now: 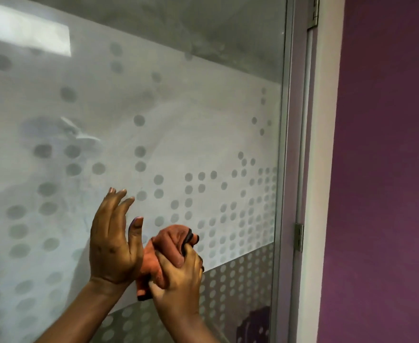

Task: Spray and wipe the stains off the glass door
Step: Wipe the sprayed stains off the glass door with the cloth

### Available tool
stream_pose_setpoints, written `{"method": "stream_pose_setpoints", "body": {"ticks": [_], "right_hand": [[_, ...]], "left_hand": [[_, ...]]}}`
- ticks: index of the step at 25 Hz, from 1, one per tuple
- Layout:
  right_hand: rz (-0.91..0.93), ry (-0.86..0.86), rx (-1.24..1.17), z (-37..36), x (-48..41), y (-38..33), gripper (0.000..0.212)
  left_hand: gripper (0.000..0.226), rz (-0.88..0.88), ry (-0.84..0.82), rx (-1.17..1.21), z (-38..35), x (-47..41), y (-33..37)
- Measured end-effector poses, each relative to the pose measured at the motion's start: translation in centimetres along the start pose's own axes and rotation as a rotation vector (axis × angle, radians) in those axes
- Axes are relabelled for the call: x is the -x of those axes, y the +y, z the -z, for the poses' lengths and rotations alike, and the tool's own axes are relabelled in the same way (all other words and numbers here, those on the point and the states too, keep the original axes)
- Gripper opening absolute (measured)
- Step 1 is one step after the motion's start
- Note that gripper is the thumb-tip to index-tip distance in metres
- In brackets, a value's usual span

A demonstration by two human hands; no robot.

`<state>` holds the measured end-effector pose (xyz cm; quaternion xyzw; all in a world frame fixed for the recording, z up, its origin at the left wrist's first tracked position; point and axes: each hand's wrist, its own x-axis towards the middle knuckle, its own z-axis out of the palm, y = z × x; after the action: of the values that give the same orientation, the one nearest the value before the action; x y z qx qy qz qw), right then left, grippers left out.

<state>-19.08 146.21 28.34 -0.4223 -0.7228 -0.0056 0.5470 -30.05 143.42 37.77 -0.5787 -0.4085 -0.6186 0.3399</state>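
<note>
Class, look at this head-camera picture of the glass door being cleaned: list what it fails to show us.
- Spray bottle: nowhere in the head view.
- Crumpled orange-red cloth: partly hidden by the right hand gripping it and the open left hand.
- Stains on the frosted, dotted glass door: indistinguishable from reflections and blur.
- Door's left side, bottom: cut off by frame edges.
</note>
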Motion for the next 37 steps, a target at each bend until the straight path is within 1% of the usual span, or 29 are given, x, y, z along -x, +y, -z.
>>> {"method": "stream_pose_setpoints", "body": {"ticks": [2,4,9,11,12,13,14,15,16,17,18,19,20,21,23,25,26,27,29,30,32,33,36,37], "right_hand": [[-0.090,-0.092,-0.186,1.0,1.0,-1.1,0.057],[-0.183,-0.078,-0.375,1.7,1.4,-1.7,0.045],[-0.529,-0.033,-0.750,3.9,1.6,-0.9,0.017],[-0.574,-0.052,-0.928,5.2,1.6,0.0,0.036],[-0.571,-0.103,-1.086,6.3,1.8,0.2,0.037],[-0.547,-0.185,-1.293,7.3,2.0,0.2,0.028],[-0.523,-0.278,-1.508,8.4,2.2,0.1,0.017],[-0.558,-0.345,-1.678,9.5,2.5,0.3,0.012],[-0.642,-0.393,-1.761,10.4,3.0,0.6,0.012],[-0.695,-0.443,-1.827,11.0,3.6,0.9,0.017],[-0.724,-0.485,-1.890,11.7,4.3,1.2,0.029],[-0.748,-0.516,-1.946,12.4,5.0,1.7,0.049],[-0.773,-0.537,-1.995,13.2,5.5,2.1,0.064],[-0.784,-0.573,-2.038,14.2,6.0,2.5,0.068],[-0.820,-0.646,-2.065,16.2,6.6,3.3,0.060],[-0.851,-0.678,-2.028,17.9,7.4,4.3,0.047],[-0.876,-0.681,-1.984,18.5,7.7,4.9,0.048],[-0.880,-0.711,-1.962,19.4,8.1,5.4,0.049],[-0.844,-0.776,-1.958,21.2,9.0,6.0,0.053],[-0.849,-0.798,-1.927,22.0,9.5,6.2,0.056],[-0.860,-0.826,-1.803,23.3,9.9,6.7,0.048],[-0.865,-0.843,-1.744,24.0,9.9,6.9,0.048],[-0.881,-0.841,-1.531,24.9,10.2,6.8,0.054],[-0.875,-0.871,-1.481,26.0,10.8,6.3,0.052]], "left_hand": [[0.049,0.035,-0.024,0.005,1.2,1.0,0.0],[0.046,0.072,-0.041,-0.004,2.7,2.1,-0.2],[0.045,0.226,-0.155,-0.040,6.6,4.3,0.4],[0.042,0.291,-0.237,-0.042,7.6,4.6,1.2],[0.038,0.344,-0.301,-0.034,7.9,4.9,1.5],[0.034,0.428,-0.378,-0.005,7.9,5.2,2.0],[0.030,0.556,-0.457,0.044,7.8,5.4,2.5],[0.027,0.723,-0.530,0.117,7.5,5.5,3.0],[0.026,0.912,-0.591,0.214,7.3,5.5,3.8],[0.028,1.101,-0.646,0.341,7.2,5.5,4.8],[0.034,1.267,-0.705,0.491,7.0,5.6,5.8],[0.039,1.397,-0.755,0.653,6.9,5.8,7.2],[0.040,1.480,-0.769,0.817,6.8,6.1,8.7],[0.037,1.529,-0.740,0.969,6.6,6.5,10.2],[0.033,1.573,-0.632,1.216,6.3,7.7,12.9],[0.044,1.551,-0.583,1.302,6.3,8.9,15.2],[0.046,1.542,-0.573,1.288,6.2,9.5,16.2],[0.042,1.545,-0.550,1.266,6.2,10.1,17.4],[0.021,1.582,-0.474,1.200,6.4,10.8,20.1],[0.015,1.601,-0.427,1.174,6.7,11.0,21.5],[0.019,1.608,-0.346,1.157,6.8,11.5,23.1],[0.022,1.596,-0.314,1.146,7.0,11.7,23.7],[0.018,1.582,-0.227,1.108,8.3,12.2,24.8],[0.019,1.581,-0.204,1.100,9.4,12.3,25.9]]}}
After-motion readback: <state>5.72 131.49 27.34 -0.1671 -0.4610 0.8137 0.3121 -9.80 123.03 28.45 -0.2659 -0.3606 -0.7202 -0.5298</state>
